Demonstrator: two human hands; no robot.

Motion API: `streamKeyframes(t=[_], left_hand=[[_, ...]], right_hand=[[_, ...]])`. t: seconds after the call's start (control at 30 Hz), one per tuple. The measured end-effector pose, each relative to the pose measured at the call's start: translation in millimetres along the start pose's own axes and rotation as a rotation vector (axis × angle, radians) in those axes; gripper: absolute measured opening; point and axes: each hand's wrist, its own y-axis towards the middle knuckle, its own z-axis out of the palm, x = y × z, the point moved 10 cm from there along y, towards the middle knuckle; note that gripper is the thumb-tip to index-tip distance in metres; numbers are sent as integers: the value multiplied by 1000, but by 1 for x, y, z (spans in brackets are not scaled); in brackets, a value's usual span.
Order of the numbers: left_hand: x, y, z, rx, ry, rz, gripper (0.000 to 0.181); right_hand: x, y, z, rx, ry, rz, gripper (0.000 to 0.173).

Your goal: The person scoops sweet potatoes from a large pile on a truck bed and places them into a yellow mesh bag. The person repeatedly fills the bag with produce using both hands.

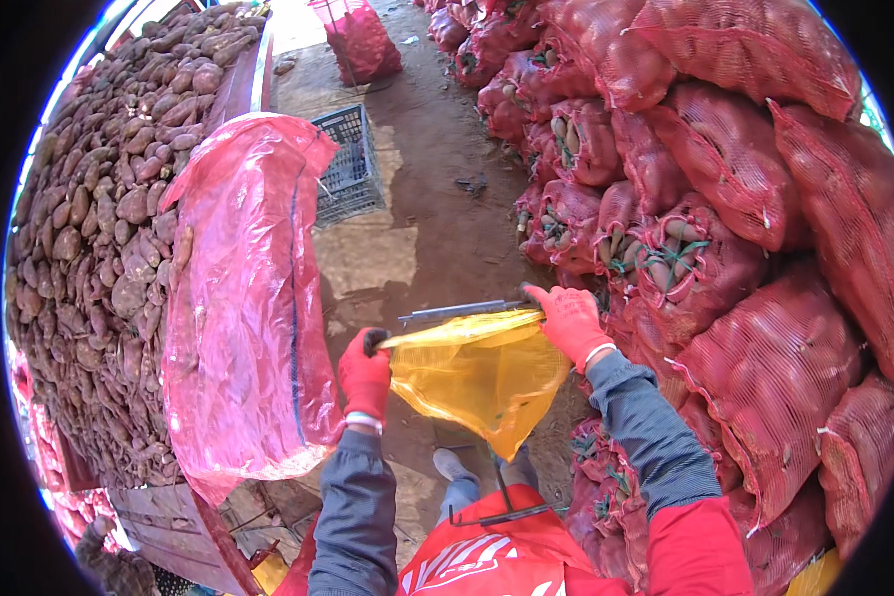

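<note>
A yellow mesh bag (484,365) is stretched between my two hands in front of my body, its mouth edge pulled wide. My left hand (365,376), in a red glove with dark fingertips, grips the left corner of that edge. The right corner is held by my right hand (572,320), gloved the same way. Just beyond the bag's edge lies a dark metal bar (454,311), part of a stand. Nearer my apron, a bent metal bracket (503,515) of the stand shows; the bag hides the middle of the stand.
Sweet potatoes (104,223) are heaped on the left, with a pink plastic woven sack (246,298) draped beside them. A plastic crate (350,167) and a red mesh bag (361,45) stand ahead. Filled red mesh sacks (775,372) are stacked at right. Another person's arm (112,555) shows lower left.
</note>
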Motion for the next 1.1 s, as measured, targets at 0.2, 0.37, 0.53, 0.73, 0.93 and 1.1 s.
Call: streamKeyframes(t=[0.2, 0.37, 0.53, 0.73, 0.93, 1.1], left_hand=[[71, 44, 57, 127, 245, -191, 25], [93, 10, 70, 165, -713, -290, 24], [48, -53, 56, 202, -858, -420, 40], [135, -115, -4, 63, 469, -190, 38], [99, -241, 29, 673, -10, -751, 39], [74, -279, 11, 781, -35, -880, 38]], right_hand=[[-32, 50, 94, 56, 604, 146, 22], [-30, 44, 147, 162, 788, 69, 27], [-36, 17, 169, 205, 804, 352, 31], [-35, -99, 193, 303, 416, 419, 39], [-4, -233, 178, 434, 1172, 600, 39], [-1, -273, 128, 333, 1227, 644, 33]])
